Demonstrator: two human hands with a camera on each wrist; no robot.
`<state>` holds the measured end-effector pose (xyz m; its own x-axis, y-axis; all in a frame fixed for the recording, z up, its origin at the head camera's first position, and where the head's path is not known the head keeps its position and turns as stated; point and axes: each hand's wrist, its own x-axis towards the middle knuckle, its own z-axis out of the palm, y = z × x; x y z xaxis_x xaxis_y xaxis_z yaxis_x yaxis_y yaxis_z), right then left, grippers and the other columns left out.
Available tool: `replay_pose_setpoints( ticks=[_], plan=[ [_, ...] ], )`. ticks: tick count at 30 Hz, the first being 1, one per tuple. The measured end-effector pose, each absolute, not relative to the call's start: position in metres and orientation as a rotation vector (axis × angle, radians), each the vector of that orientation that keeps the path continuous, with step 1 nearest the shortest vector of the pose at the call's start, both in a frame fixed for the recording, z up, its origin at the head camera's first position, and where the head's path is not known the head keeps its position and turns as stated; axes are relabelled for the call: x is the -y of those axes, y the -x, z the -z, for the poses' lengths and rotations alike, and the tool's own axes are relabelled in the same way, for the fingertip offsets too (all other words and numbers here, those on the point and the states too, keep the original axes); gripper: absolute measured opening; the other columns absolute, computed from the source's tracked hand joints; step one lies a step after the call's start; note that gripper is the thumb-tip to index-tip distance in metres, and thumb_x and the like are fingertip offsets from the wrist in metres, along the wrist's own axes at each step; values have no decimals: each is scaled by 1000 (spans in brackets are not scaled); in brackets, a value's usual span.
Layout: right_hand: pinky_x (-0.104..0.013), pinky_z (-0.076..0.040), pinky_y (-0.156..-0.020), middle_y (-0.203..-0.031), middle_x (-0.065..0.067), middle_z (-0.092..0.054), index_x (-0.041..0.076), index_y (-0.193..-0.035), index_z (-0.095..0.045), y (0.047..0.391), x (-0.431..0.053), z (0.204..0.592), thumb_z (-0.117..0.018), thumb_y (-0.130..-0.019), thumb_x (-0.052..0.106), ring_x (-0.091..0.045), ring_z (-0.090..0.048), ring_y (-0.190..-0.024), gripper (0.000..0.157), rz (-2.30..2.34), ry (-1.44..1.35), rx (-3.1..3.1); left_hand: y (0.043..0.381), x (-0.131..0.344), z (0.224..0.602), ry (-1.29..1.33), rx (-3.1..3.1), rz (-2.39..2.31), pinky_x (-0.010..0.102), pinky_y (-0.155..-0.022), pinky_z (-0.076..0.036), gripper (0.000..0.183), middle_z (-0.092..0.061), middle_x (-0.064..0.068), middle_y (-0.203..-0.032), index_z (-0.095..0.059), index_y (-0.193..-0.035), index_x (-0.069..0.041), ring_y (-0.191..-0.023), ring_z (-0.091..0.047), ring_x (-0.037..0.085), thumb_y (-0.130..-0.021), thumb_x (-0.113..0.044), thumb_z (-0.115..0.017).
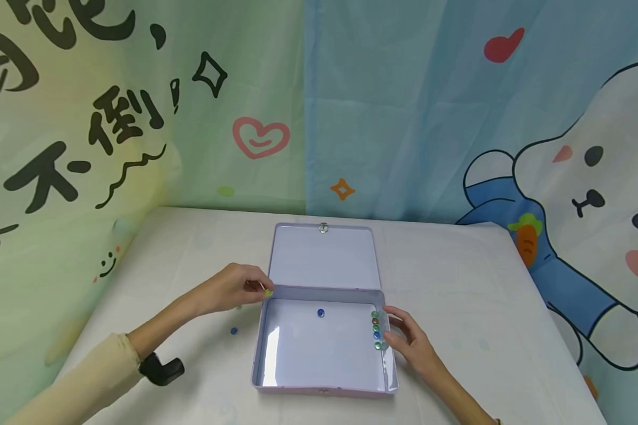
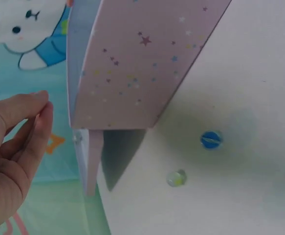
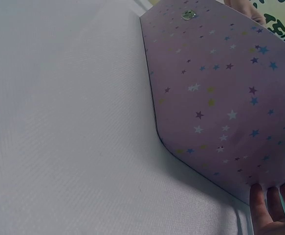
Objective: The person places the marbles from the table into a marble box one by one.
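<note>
A shallow pink tin box (image 2: 127, 73) with a star print lies with its lid (image 1: 323, 257) folded back. My left hand (image 1: 241, 288) pinches a small yellow-green marble (image 1: 268, 293) at the box's back left corner. In the left wrist view its thumb and finger meet, hiding the marble. My right hand (image 1: 414, 342) holds the right wall, thumb over the rim; several fingers (image 3: 259, 205) touch the outside in the right wrist view. Inside the box, a blue marble (image 1: 321, 313) lies near the back, and several coloured marbles (image 1: 376, 335) line up along the right wall.
Left of the box on the white cloth (image 1: 457, 283) lie a blue marble (image 2: 211, 140) and a clear marble with yellow (image 2: 176, 178). A metal clasp (image 1: 323, 228) sits on the lid's far edge. Printed curtains (image 1: 383, 118) hang behind the table.
</note>
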<state>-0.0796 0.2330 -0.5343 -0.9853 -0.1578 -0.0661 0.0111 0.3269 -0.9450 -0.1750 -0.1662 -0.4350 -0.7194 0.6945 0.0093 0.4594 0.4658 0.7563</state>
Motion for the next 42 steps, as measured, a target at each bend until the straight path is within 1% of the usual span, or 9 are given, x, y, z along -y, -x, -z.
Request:
replay_pose_setpoints(
  ticks=[1, 2, 5, 14, 21, 29, 31, 34, 42],
  plan=[
    [-10, -44, -92, -150, -12, -39, 10, -142, -42, 80, -233, 534, -58, -96, 12, -44, -40, -133, 49, 1737, 128, -2435, 176, 163, 433, -1007, -2412, -1100, 20, -75, -56, 17, -72, 2, -96, -72, -104, -5, -83, -64, 6, -87, -5, -70],
    [-10, -44, -92, -151, -16, -37, 10, -142, -42, 80, -233, 535, -58, -96, 12, -45, -40, -134, 49, 1737, 129, -2434, 177, 160, 432, -1036, -2407, -1088, 20, -75, -56, 17, -72, 3, -97, -72, -103, -5, -83, -64, 7, -87, -5, -70],
    [-10, -44, -92, -151, -16, -37, 10, -142, -42, 81, -233, 535, -59, -95, 12, -44, -39, -134, 50, 1736, 111, -2432, 180, 148, 427, -1100, -2390, -1037, 18, -76, -56, 17, -72, 4, -97, -72, -102, -2, -85, -65, 7, -86, -3, -70],
    [-10, -44, -91, -150, -18, -37, 8, -142, -41, 80, -233, 532, -58, -96, 11, -47, -40, -133, 49, 1752, 148, -2424, 185, 106, 414, -1181, -2276, -895, 16, -79, -54, 16, -72, 0, -99, -72, -102, -9, -86, -64, 3, -87, -5, -69],
    [-10, -43, -92, -150, -18, -38, 8, -142, -41, 81, -235, 533, -57, -96, 10, -48, -40, -133, 49, 1739, 157, -2438, 184, 75, 411, -1249, -2179, -736, 13, -77, -51, 15, -72, 0, -97, -72, -102, -8, -85, -61, 2, -88, -4, -68],
    [-19, -48, -95, -150, -15, -38, 12, -142, -42, 81, -236, 534, -58, -95, 13, -44, -40, -135, 49, 1715, 100, -2439, 188, 43, 420, -1363, -2093, -588, 10, -74, -49, 13, -73, 4, -96, -72, -99, -4, -82, -61, 4, -87, -3, -69],
    [-23, -50, -96, -150, -16, -38, 10, -142, -42, 80, -235, 534, -58, -95, 12, -45, -40, -134, 49, 1722, 107, -2439, 189, 35, 425, -1340, -2081, -538, 10, -74, -48, 13, -73, 3, -96, -72, -100, -3, -82, -60, 4, -87, -3, -69],
    [-24, -51, -95, -150, -18, -37, 9, -142, -41, 80, -234, 533, -57, -96, 11, -47, -39, -134, 49, 1740, 125, -2424, 188, 23, 432, -1314, -2064, -441, 9, -73, -48, 14, -72, 0, -94, -73, -101, -5, -81, -58, 1, -87, -5, -70],
    [-13, -46, -91, -150, -17, -38, 9, -141, -42, 78, -231, 531, -58, -95, 10, -47, -39, -134, 49, 1760, 113, -2410, 186, -1, 450, -1393, -2022, -297, 8, -70, -45, 15, -70, -3, -90, -73, -101, -8, -78, -56, 0, -86, -7, -71]
  ],
)
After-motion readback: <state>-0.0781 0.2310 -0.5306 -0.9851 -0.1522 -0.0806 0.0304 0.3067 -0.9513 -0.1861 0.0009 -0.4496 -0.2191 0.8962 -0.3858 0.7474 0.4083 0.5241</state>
